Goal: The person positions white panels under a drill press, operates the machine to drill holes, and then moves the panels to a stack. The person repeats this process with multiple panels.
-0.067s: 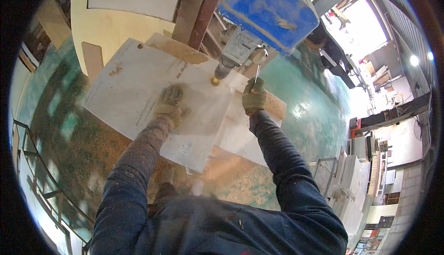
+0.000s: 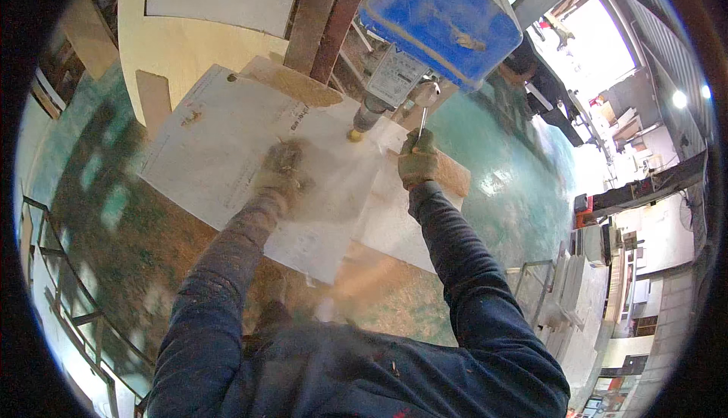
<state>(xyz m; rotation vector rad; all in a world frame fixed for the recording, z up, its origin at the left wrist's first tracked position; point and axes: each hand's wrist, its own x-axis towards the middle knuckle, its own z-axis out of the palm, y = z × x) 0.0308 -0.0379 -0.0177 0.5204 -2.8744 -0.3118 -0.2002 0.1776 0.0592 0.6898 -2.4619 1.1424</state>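
A blue drill press [image 2: 440, 20], coated with dust, stands ahead of me. Its chuck and yellowish bit [image 2: 355, 135] come down at the far part of a white board [image 2: 227, 126]. My right hand [image 2: 418, 162], gloved, is closed around the drill press's metal lever [image 2: 424, 118]. To the left of the bit, my gloved left hand [image 2: 280, 168] lies on the board with its palm down, fingers stretched forward. Haze or lens smear softens that hand's outline. A second pale board [image 2: 390, 225] shows to the right, under or beside the first.
A brown wooden piece [image 2: 447, 172] juts out beyond my right hand. Pale plywood [image 2: 130, 54] leans at the far left. Stacked white panels [image 2: 572, 304] stand at the right, and a dark metal rack [image 2: 64, 281] at the left. Sawdust covers parts of the green floor [image 2: 152, 244].
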